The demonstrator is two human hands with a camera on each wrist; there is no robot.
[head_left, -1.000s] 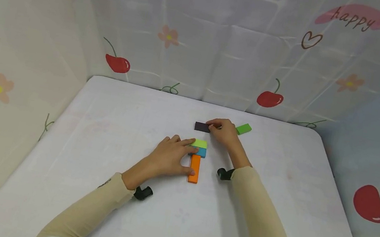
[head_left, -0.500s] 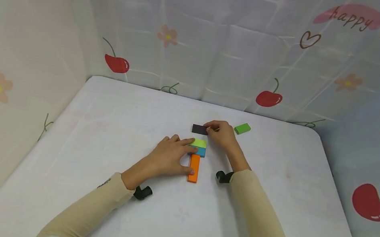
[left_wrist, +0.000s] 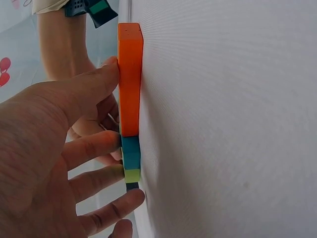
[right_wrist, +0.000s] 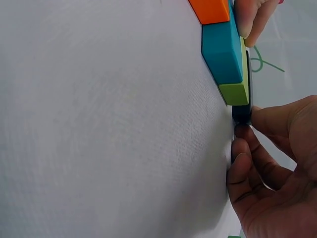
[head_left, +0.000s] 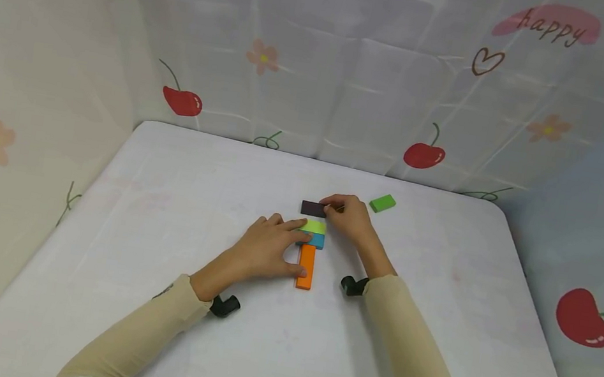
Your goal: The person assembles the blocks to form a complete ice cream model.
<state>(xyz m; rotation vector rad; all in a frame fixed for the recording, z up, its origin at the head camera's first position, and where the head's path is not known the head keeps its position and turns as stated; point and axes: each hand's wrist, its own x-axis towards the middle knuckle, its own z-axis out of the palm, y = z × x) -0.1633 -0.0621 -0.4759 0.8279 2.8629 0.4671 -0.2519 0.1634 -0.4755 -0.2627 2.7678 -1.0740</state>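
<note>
On the white table an orange block (head_left: pixel 305 269) lies lengthwise, with a blue block (head_left: pixel 318 241) across its far end. Against the blue one lies a yellow-green block (head_left: pixel 316 226). My left hand (head_left: pixel 266 249) rests on these with spread fingers; the thumb touches the orange block (left_wrist: pixel 130 84) and fingertips touch the blue block (left_wrist: pixel 131 152) and the yellow-green one. A black block (head_left: pixel 312 208) lies just beyond, a small gap away in the head view. My right hand (head_left: pixel 352 219) pinches its right end between thumb and finger, as the right wrist view shows.
A green block (head_left: pixel 383 203) lies at an angle beyond my right hand. Black wrist devices (head_left: pixel 353 286) hang under both sleeves. The table (head_left: pixel 212 169) ends at a printed curtain (head_left: pixel 339 90) behind.
My right hand has drawn the black block nearer to the yellow-green block, slightly to the left. My left hand stays on the joined blocks. The view has shifted slightly.
</note>
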